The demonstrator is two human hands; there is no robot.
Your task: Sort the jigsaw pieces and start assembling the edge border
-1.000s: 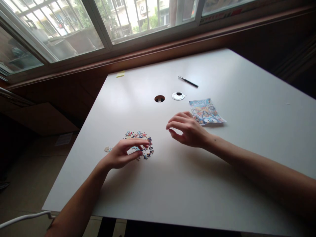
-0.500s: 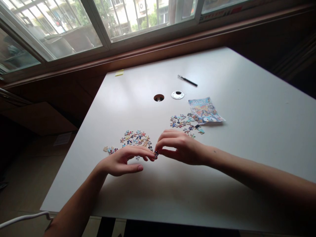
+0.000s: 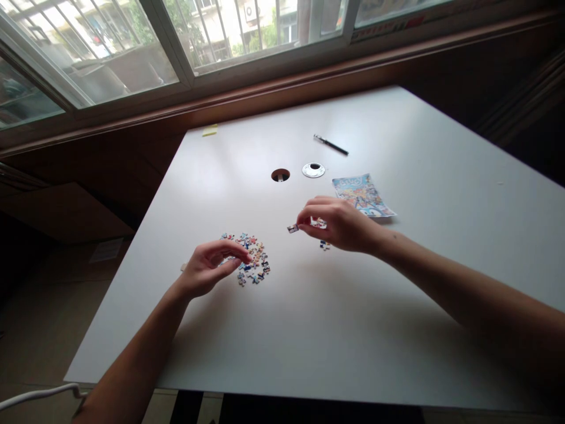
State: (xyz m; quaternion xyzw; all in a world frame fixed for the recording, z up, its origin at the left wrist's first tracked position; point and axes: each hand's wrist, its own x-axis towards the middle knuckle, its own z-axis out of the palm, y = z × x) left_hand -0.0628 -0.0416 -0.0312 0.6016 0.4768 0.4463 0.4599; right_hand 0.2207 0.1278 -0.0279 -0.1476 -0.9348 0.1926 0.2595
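My right hand [image 3: 338, 221] pinches a small jigsaw puzzle piece [image 3: 292, 228] between thumb and fingertips, held above the table. The piece has a dark and pale print. Beneath and behind that hand, a group of puzzle pieces [image 3: 325, 244] is mostly hidden. My left hand [image 3: 216, 265] hovers at the left side of a loose pile of puzzle pieces [image 3: 256, 268]. Its fingers are curved, with the thumb close below them; nothing shows in its grasp. A pale piece [image 3: 183, 267] peeks out left of that hand.
A colourful printed sheet [image 3: 364, 191] lies behind my right hand on the white table [image 3: 282, 341]. Farther back are a black pen [image 3: 331, 145], a round metal cover [image 3: 313, 170] and a cable hole [image 3: 280, 175]. Yellow tape [image 3: 210, 130] marks the far left corner.
My hands have moved apart. The right one has carried the puzzle piece up and right, towards the right-hand group. The left one has drawn back left over the pile, its fingers more curved.
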